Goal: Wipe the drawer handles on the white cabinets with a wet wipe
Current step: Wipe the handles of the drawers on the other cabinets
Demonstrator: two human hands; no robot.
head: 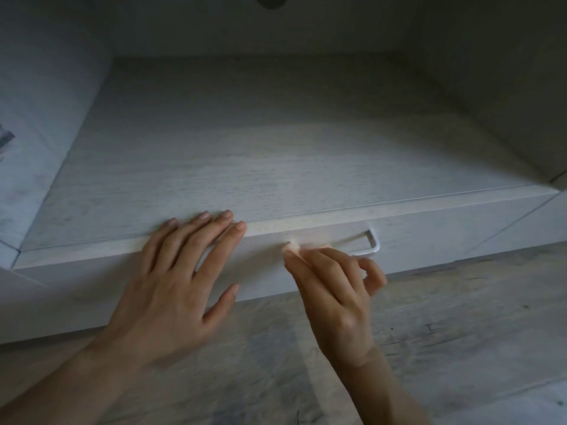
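White cabinet top (276, 148) across the upper frame, front edge bare right of centre. Beneath it the drawer front (429, 234), then open grey floor (460, 332) at lower right. Left hand (171, 289) flat, fingers spread over that edge. Right hand (337, 296) at centre, pinching a wet wipe (293, 247) at the metal handle (372, 243), right corner exposed.

Two bare hands and forearms of one person, seen from above. The left hand (171, 283) has long, slender fingers with short, rounded nails of natural tint. The right hand (334, 289) is likewise slender, its outline slightly blurred. The left forearm (76, 381) and right forearm (395, 391) are uncovered up to the near frame edge, and both wrists are bare.
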